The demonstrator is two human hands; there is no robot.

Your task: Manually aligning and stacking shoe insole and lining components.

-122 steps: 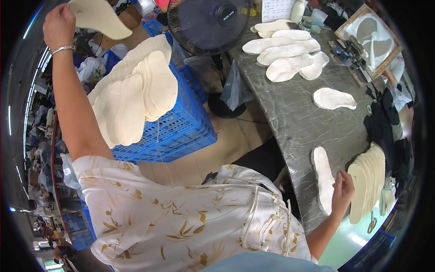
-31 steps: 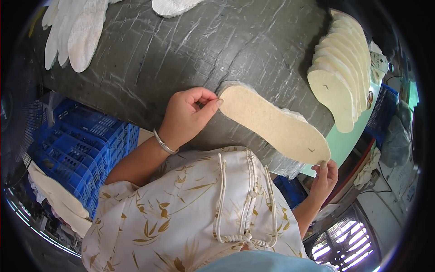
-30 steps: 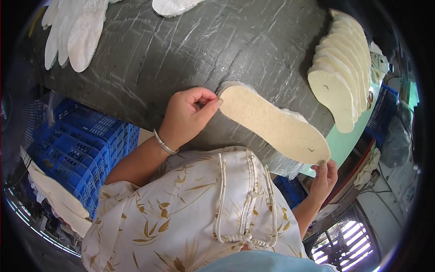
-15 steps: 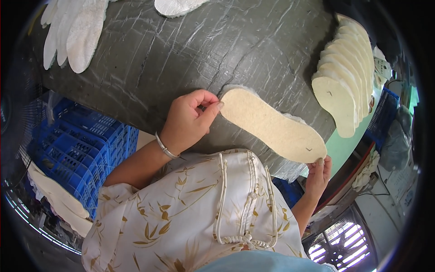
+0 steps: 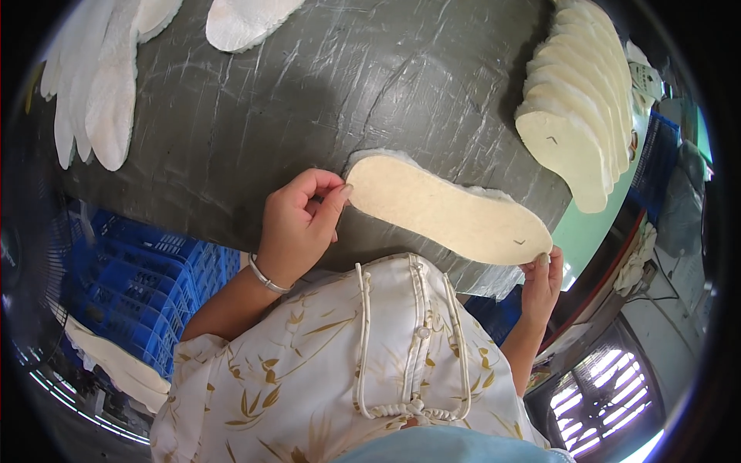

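A cream insole with white fleece showing along its far edge is held between my two hands, low over the dark table. My left hand pinches its left end between thumb and fingers. At the other end, near a small dark check mark, my right hand grips the rim with thumb and fingertips. To the right lies an overlapping stack of similar insoles, cream side up. Several white fleecy insoles are fanned out at the far left, and another fleecy insole lies at the far edge of view.
The table is covered in wrinkled dark plastic film. Blue plastic crates stand below its left edge, with cream pieces beside them. A pale green surface adjoins at the right. A fan stands at lower right.
The view has turned slightly, shifting the whole scene. Both hands keep their hold on the insole's two ends, and the insole lies a little more level in the picture.
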